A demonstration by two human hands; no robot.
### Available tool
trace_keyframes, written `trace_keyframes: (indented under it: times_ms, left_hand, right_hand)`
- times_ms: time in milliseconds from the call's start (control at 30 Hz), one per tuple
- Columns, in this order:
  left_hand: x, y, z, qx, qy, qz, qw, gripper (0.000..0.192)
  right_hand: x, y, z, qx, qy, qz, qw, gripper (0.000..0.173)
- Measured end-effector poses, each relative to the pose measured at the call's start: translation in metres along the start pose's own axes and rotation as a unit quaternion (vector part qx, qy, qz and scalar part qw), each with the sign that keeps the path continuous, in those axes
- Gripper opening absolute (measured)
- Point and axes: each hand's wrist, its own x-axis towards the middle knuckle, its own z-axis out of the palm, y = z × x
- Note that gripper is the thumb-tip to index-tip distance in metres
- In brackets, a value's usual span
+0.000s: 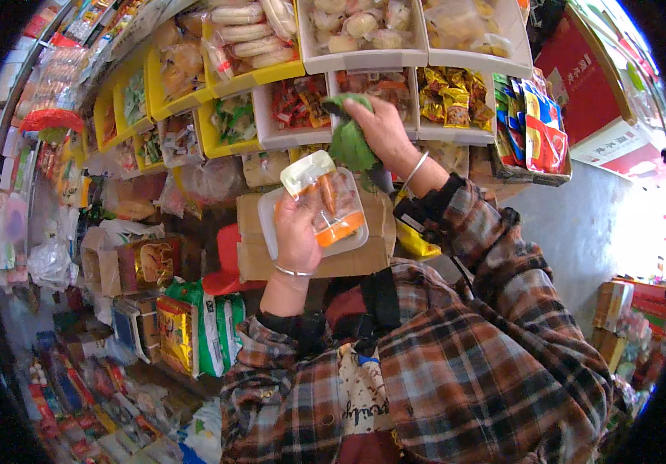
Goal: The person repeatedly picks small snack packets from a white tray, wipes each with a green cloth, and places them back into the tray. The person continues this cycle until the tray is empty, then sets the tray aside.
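Note:
My left hand (300,223) grips a clear plastic snack packet (333,200) with an orange lower band and a pale top. Beneath the packet lies a translucent plastic tub (358,239), resting over a cardboard box (260,255). A green cloth (351,142) is bunched in my right hand (382,127), up and to the right of the packet, and its lower end hangs down. That hand is in front of the lower row of snack bins, where it partly covers a white bin of wrapped pieces (379,84).
Tiered yellow and white bins (281,136) of packaged snacks stand ahead. At right are a box of colourful packets (542,133) and a large red carton (582,75). A red plastic object (228,261) and a green-and-white bag (217,325) are at lower left.

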Motion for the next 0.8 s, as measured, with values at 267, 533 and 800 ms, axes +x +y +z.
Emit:
trace_keyframes:
  times_ms: [267, 533, 800]
  left_hand:
    - [0.027, -0.03, -0.047, -0.058, -0.062, 0.172, 0.982, 0.044]
    - [0.027, 0.003, -0.055, -0.193, 0.028, 0.029, 0.98, 0.043]
    - [0.033, -0.021, -0.038, -0.087, 0.057, -0.018, 0.994, 0.035]
  right_hand:
    - [-0.081, -0.014, 0.065, -0.375, -0.206, -0.406, 0.807, 0.053]
    - [-0.068, 0.045, -0.006, -0.264, -0.109, -0.165, 0.944, 0.036]
    - [-0.09, 0.026, 0.026, -0.138, -0.116, -0.202, 0.963, 0.04]
